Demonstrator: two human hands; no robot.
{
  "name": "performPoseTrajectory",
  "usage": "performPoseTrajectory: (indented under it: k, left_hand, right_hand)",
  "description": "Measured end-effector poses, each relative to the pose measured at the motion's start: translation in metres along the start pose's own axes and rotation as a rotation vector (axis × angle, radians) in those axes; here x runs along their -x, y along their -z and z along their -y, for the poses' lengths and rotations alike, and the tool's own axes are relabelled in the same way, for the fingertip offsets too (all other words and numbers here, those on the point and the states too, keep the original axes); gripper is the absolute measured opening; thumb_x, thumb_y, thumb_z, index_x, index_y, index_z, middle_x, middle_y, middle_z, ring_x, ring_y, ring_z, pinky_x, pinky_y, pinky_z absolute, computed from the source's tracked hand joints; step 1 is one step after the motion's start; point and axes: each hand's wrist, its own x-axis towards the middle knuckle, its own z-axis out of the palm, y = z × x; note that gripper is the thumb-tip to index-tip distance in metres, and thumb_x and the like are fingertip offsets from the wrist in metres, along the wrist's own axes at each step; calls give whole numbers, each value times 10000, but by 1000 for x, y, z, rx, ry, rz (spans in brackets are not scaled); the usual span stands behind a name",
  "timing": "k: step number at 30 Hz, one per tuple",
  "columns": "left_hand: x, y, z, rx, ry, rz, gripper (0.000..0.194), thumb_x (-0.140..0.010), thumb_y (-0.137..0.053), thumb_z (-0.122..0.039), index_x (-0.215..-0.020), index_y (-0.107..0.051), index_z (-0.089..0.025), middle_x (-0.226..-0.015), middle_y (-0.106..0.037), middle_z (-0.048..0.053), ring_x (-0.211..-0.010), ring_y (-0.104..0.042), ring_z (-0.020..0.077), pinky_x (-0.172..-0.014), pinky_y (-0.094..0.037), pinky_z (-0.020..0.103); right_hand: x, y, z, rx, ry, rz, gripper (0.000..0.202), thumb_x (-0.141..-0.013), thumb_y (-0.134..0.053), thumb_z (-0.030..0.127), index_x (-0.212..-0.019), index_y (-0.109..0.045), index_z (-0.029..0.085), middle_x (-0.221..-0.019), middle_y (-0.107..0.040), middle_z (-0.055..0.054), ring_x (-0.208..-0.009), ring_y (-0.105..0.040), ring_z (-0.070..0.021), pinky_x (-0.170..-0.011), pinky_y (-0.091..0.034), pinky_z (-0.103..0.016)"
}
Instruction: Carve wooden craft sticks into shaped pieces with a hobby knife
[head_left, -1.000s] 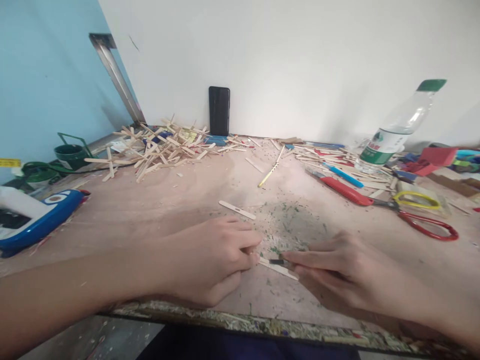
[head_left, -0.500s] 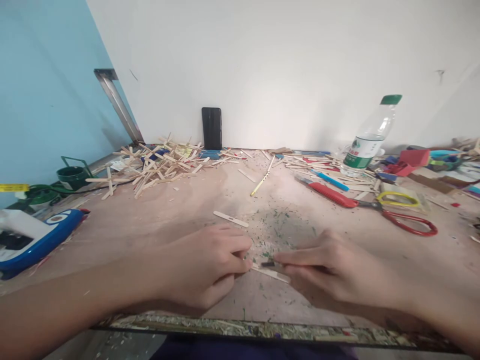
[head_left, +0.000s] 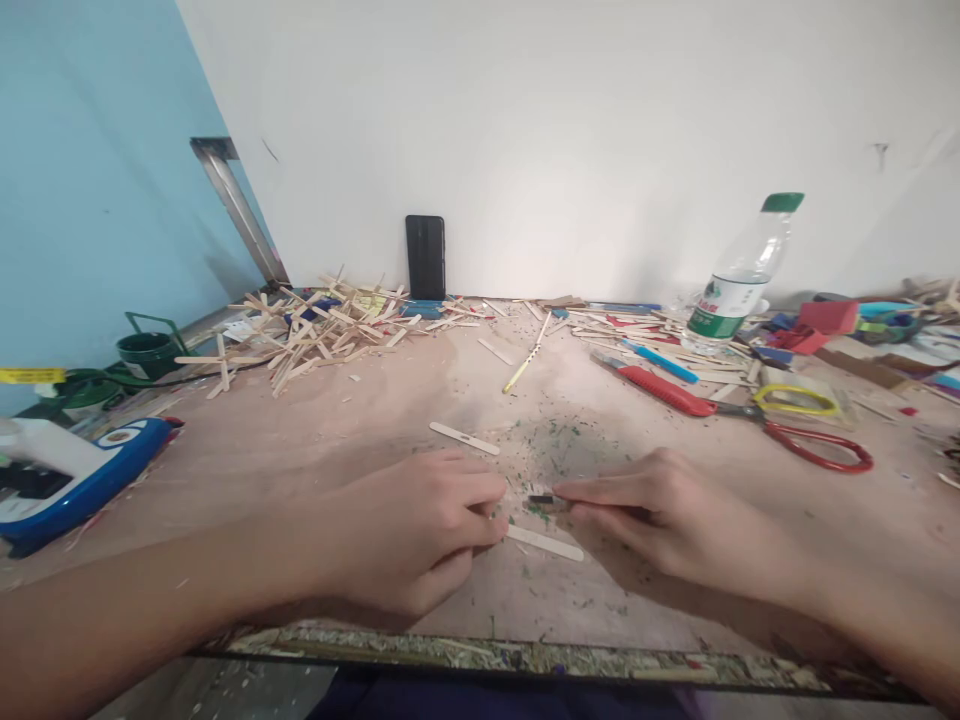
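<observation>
My left hand (head_left: 442, 535) rests on the table with its fingers closed on one end of a wooden craft stick (head_left: 546, 542), which lies flat and points right. In a pinch, my right hand (head_left: 660, 520) holds a small dark blade (head_left: 541, 499), just above and behind that stick and apart from it. Green and pale shavings (head_left: 562, 440) are scattered around both hands. Another craft stick (head_left: 464, 438), with a small slot in its middle, lies just beyond my left hand.
Loose craft sticks (head_left: 330, 335) are heaped at the back left. A phone (head_left: 426, 256) leans on the wall. On the right are a red utility knife (head_left: 667, 390), scissors (head_left: 817, 445) and a tilted water bottle (head_left: 731, 290). A blue-and-white device (head_left: 97, 470) stands left.
My right hand has lifted the blade off the stick and moved it slightly away from me. The left hand stays in place, holding the stick.
</observation>
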Motion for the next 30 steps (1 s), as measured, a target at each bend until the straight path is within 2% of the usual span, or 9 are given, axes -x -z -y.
performPoseTrajectory:
  k: [5, 11, 17, 20, 25, 30]
  left_hand:
    - [-1, -1, 2, 13, -2, 6, 157, -1020, -654, -83, -974, -734, -210, -950, -693, 37, -845, -633, 231, -800, -471, 414]
    - [-1, -1, 2, 7, -2, 5, 140, -1016, -682, -83, -1001, -739, -210, -952, -688, 35, -852, -640, 234, -802, -457, 415]
    - [0, -2, 3, 20, -15, -14, 161, -1028, -650, -81, -1028, -763, -196, -947, -685, 37, -839, -615, 232, -791, -464, 417]
    - [0, -4, 3, 1, -28, -20, 148, -1024, -661, -79, -1027, -749, -198, -961, -697, 41, -846, -626, 238, -808, -488, 419]
    - [-1, -6, 0, -31, -70, -18, 124, -1034, -678, -95, -972, -727, -191, -963, -715, 46, -826, -635, 234, -807, -530, 418]
    - [-1, -3, -6, -78, -84, -27, 208, -1011, -627, -27, -957, -790, -145, -926, -713, 64, -819, -649, 239, -849, -562, 415]
  right_hand:
    - [-1, 14, 3, 61, 115, 23, 359, -1240, -563, 232, -1341, -902, 172, -773, -814, -38, -571, -663, -141, -527, -368, -318]
    - [-1, 18, 4, 68, 99, 179, 340, -1222, -584, 207, -1342, -901, 183, -820, -840, -58, -624, -675, -153, -552, -356, -337]
    - [-2, 15, 6, 58, 98, 222, 363, -1237, -547, 230, -1313, -898, 170, -838, -852, -58, -620, -668, -153, -548, -363, -337]
    - [-5, 21, 15, 159, 95, 232, 369, -1220, -555, 209, -1317, -912, 203, -827, -859, -55, -597, -665, -158, -526, -345, -344]
    - [-10, 31, 31, 314, 75, 228, 355, -1188, -564, 178, -1144, -907, 258, -766, -833, -30, -519, -600, -163, -493, -289, -369]
    - [-19, 37, 45, 352, 53, 329, 309, -1173, -666, 186, -875, -656, 265, -652, -657, 47, -495, -497, -131, -485, -233, -405]
